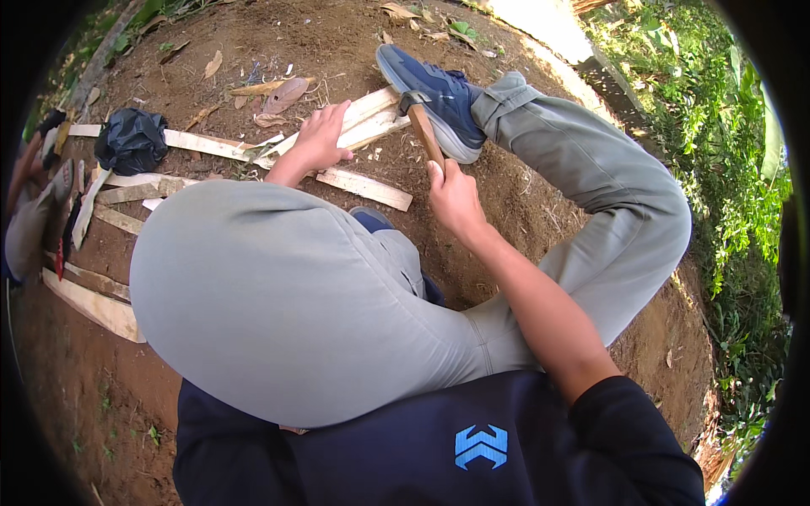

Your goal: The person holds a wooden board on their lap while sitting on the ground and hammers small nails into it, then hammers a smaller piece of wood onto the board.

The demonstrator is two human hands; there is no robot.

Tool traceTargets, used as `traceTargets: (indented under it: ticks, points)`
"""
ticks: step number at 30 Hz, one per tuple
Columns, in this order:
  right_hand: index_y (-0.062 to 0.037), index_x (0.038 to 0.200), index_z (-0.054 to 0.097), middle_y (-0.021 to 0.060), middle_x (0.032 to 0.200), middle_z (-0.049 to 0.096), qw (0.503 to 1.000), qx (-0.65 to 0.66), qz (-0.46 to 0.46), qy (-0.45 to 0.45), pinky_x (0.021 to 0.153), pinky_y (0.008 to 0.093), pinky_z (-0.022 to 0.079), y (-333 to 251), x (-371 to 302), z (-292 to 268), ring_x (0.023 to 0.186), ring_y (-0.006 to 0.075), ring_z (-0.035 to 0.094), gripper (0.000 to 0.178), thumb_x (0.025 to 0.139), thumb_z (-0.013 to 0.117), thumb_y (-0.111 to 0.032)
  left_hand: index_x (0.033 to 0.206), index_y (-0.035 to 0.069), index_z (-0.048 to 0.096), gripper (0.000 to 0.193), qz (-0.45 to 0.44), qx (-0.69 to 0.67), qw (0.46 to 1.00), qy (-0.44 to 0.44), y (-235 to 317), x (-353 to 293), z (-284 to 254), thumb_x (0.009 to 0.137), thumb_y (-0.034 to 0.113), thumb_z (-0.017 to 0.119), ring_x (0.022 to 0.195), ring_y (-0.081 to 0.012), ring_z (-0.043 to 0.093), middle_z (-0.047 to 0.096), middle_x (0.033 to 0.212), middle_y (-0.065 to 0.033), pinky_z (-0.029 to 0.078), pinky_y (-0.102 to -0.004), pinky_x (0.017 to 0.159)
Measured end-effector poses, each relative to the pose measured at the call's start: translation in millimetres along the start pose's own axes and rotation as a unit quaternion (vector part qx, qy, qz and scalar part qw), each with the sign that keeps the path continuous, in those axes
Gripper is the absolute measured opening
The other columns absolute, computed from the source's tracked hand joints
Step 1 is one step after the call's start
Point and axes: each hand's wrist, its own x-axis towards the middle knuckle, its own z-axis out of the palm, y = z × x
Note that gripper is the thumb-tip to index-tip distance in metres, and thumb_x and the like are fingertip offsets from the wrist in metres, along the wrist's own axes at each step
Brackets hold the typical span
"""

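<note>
My right hand (456, 198) is wrapped round the wooden handle of a hammer (427, 137). The dark metal hammer head rests close to my blue shoe (432, 91), over the end of pale wooden strips (371, 120). My left hand (319, 142) lies across those strips with its fingers stretched out and the thumb apart. Part of the wood beneath the palm is hidden. Just below the strips, a short loose piece of wood (364, 188) lies on the soil.
A black plastic bag (132, 143) sits on a long wooden strip (207, 144) at the left. Further planks (94, 305) lie nearby. At the far left edge, another person's leg (34, 229) shows. Green plants (717, 152) border the right side.
</note>
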Motion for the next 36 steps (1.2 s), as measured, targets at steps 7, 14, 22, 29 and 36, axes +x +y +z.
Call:
traceTargets:
  ticks: [7,14,22,29,36]
  points:
    - [-0.0005,0.113,0.051,0.0334,0.08,0.066,0.998,0.06,0.013,0.017,0.068,0.0624,0.05,-3.0,-11.9,10.8,0.081,0.0557,0.067,0.029,0.108,0.052,-0.029,0.164,0.01,0.023,0.11,0.007,0.003,1.0,-0.001,9.0,1.8,-6.9,0.079,0.031,0.089,0.145,-0.0365,0.04,0.043,0.154,-0.0162,0.031,-0.0497,0.121]
    - [-0.0005,0.112,0.051,0.0356,0.085,0.067,0.993,0.114,0.011,0.018,0.074,0.0655,0.05,-20.2,-21.6,-7.5,0.085,0.0575,0.066,0.036,0.109,0.05,-0.036,0.164,0.01,0.023,0.108,-0.006,-0.003,1.0,0.004,4.0,-4.3,-7.4,0.08,0.031,0.088,0.146,-0.0362,0.039,0.041,0.158,-0.0144,0.032,-0.05,0.121]
    - [0.0007,0.11,0.051,0.0355,0.085,0.068,0.993,0.12,0.006,0.022,0.075,0.0642,0.053,-20.8,-20.2,-8.9,0.084,0.0578,0.066,0.034,0.109,0.05,-0.033,0.164,0.01,0.024,0.106,0.003,-0.003,1.0,0.015,-2.3,-8.2,-0.9,0.082,0.032,0.087,0.147,-0.0366,0.039,0.041,0.158,-0.016,0.033,-0.0502,0.121]
    - [-0.0006,0.109,0.055,0.0309,0.08,0.067,0.982,0.169,-0.033,0.076,0.065,0.0587,0.049,-36.9,-22.1,-20.8,0.077,0.0535,0.067,0.03,0.109,0.053,-0.03,0.164,0.011,0.024,0.106,-0.006,-0.007,1.0,0.017,-11.7,-7.6,-5.2,0.081,0.031,0.087,0.146,-0.0384,0.039,0.041,0.158,-0.0168,0.033,-0.0503,0.121]
    - [-0.0012,0.106,0.051,0.0328,0.074,0.065,0.999,0.027,-0.015,0.032,0.061,0.0636,0.047,-3.1,-4.0,-0.5,0.073,0.0558,0.065,0.026,0.108,0.053,-0.027,0.164,0.01,0.024,0.108,-0.005,-0.009,1.0,0.008,-4.7,1.3,0.8,0.08,0.029,0.088,0.147,-0.037,0.038,0.039,0.16,-0.0165,0.031,-0.0497,0.122]
